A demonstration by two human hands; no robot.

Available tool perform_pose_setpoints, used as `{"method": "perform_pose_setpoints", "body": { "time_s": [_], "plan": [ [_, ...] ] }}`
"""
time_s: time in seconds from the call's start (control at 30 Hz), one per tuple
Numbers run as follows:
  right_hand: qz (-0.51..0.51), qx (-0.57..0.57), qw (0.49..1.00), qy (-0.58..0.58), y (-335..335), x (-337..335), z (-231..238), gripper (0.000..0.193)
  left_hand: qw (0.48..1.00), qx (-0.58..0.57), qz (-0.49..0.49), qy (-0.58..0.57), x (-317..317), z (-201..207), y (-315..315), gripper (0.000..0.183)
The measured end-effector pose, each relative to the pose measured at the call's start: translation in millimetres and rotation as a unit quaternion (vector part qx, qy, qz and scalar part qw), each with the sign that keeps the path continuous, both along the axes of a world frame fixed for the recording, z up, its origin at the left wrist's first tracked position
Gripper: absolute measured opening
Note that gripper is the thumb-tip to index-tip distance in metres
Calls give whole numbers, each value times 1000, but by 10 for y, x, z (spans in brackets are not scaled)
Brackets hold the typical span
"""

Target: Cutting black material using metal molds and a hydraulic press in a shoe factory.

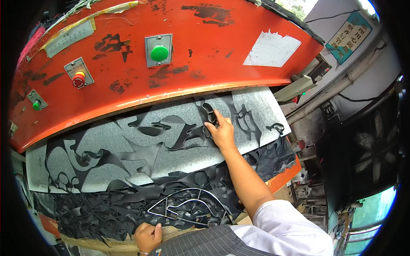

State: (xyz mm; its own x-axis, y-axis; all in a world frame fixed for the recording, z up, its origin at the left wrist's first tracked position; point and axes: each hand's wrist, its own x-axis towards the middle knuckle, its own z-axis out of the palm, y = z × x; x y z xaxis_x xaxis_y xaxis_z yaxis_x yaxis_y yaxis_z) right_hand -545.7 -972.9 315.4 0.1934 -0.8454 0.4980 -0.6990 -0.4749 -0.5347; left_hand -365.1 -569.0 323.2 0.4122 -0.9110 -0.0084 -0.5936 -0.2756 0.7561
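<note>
My right hand (221, 130) reaches over the pale cutting board (188, 160), its thumb and fingers closed on a small metal cutting die (208, 112). The die is narrow and curved, standing over a piece of black sheet material (200, 135) full of cut-outs. Down at the near edge, my left hand (148, 237) is curled in a fist, its thumb on top; nothing shows in it. Right of that hand, a large leaf-shaped cutting die (188, 190) of metal strip lies on a heap of black scraps (100, 215).
A red press beam (128, 81) spans the far side, low over the board. On its front are a large green button (159, 52), a red knob (78, 80) and a smaller green button (36, 104). A dark fan (371, 145) stands at the right.
</note>
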Motion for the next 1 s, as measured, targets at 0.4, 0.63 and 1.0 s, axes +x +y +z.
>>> {"method": "perform_pose_setpoints", "body": {
  "time_s": [0.4,0.63,1.0],
  "plan": [
    [-1,-49,998,28,-15,182,702,79,967,-156,178,91,1316,549,-512,39],
    [207,39,963,-166,6,1432,2134,42,749,-442,469,-153,3490,1223,-1907,79],
    [202,225,953,15,909,183,1601,28,982,-84,163,-35,1240,1125,-653,24]
  ]
}}
